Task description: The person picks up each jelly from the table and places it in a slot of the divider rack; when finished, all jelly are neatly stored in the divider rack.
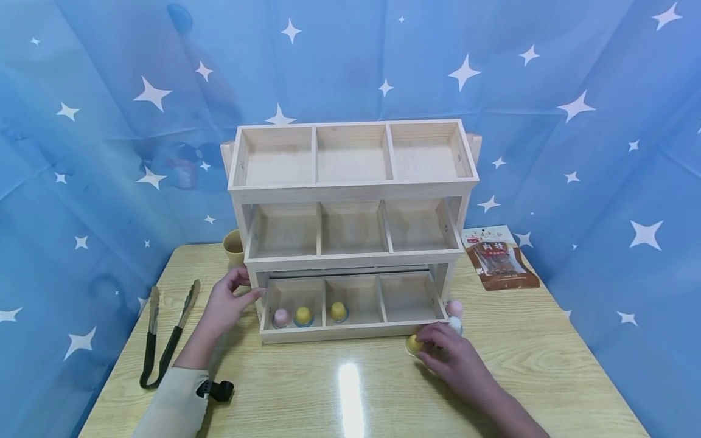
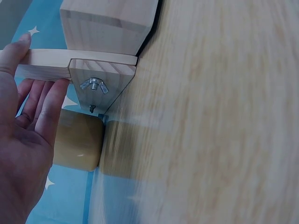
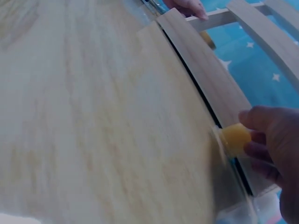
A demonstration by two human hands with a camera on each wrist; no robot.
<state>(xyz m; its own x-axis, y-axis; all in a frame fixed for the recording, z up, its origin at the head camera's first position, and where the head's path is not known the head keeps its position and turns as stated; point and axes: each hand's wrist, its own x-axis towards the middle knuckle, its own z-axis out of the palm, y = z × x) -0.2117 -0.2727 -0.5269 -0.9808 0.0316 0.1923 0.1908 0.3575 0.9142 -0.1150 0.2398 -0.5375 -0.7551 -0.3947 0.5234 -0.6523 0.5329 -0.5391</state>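
A three-tier wooden rack (image 1: 353,193) stands mid-table, each tier split into three compartments. My left hand (image 1: 227,304) grips its left upright low down, thumb on one side and fingers on the other, beside a wing nut (image 2: 94,85) in the left wrist view. At the front right corner of the bottom tray (image 1: 350,333), my right hand (image 1: 451,359) pinches a small yellow jelly cup (image 3: 235,139) with a clear rim, down at the table. A pink jelly cup (image 1: 282,317) and a yellow one (image 1: 303,315) sit in the bottom left compartment, another yellow one (image 1: 338,311) in the middle.
More jelly cups, a pink one (image 1: 454,308) and a white one (image 1: 455,324), stand right of the rack. Black-handled tongs (image 1: 150,356) lie at the left, a tan cup (image 1: 233,246) behind my left hand. A brown snack packet (image 1: 501,261) lies back right.
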